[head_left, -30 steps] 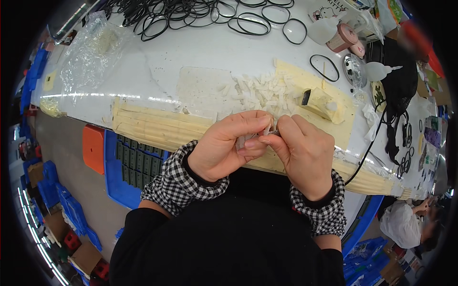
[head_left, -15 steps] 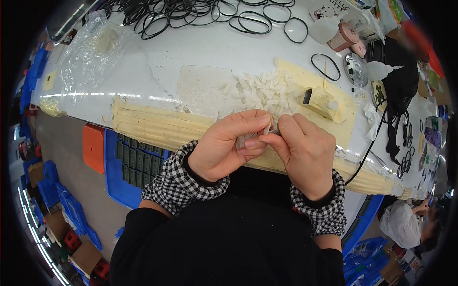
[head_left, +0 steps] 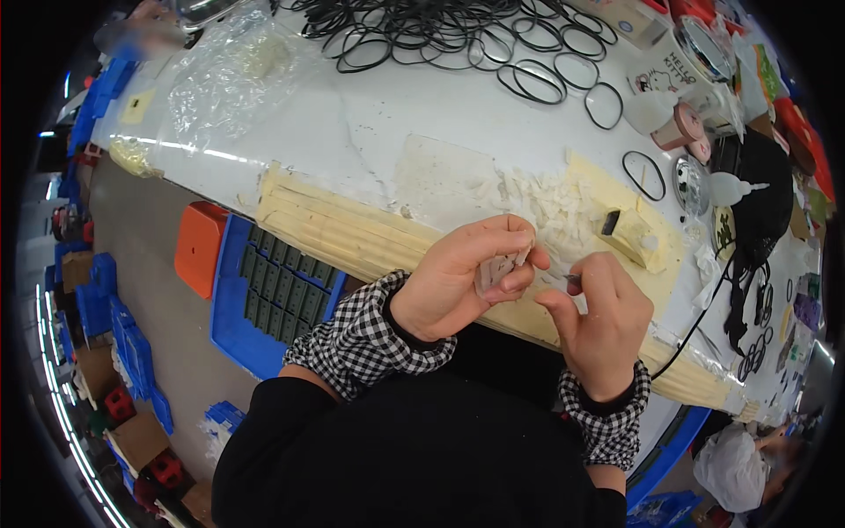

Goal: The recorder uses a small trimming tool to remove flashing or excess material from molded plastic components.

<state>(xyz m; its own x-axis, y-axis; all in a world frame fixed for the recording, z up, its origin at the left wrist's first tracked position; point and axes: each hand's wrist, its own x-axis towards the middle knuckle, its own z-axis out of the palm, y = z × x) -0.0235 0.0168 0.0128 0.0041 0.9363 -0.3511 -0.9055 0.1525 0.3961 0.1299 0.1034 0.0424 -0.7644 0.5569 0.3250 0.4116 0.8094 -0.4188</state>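
Observation:
My left hand (head_left: 458,277) is closed on several small, flat, whitish translucent strips (head_left: 500,268), pinched between thumb and fingers above the table's front edge. A little to the right, apart from it, my right hand (head_left: 609,321) pinches a small thin grey piece (head_left: 572,278) whose kind I cannot make out. Just beyond both hands lies a scattered pile of whitish strips and shavings (head_left: 554,207), partly on a yellow sheet (head_left: 598,179). Near my right hand stands a yellow tape-wrapped block (head_left: 641,242) with a dark end.
Yellow padding (head_left: 343,211) runs along the table edge. Black rubber rings (head_left: 414,35) heap at the back; a clear plastic bag (head_left: 233,75) lies left. Cups, a pink jar (head_left: 678,128) and a black cloth (head_left: 761,194) crowd the right. Below left, a blue crate (head_left: 233,304) holds dark green blocks.
My hands were together at the strips; now the right one has drawn away to the right with the small grey piece. The whole view has shifted and turned slightly.

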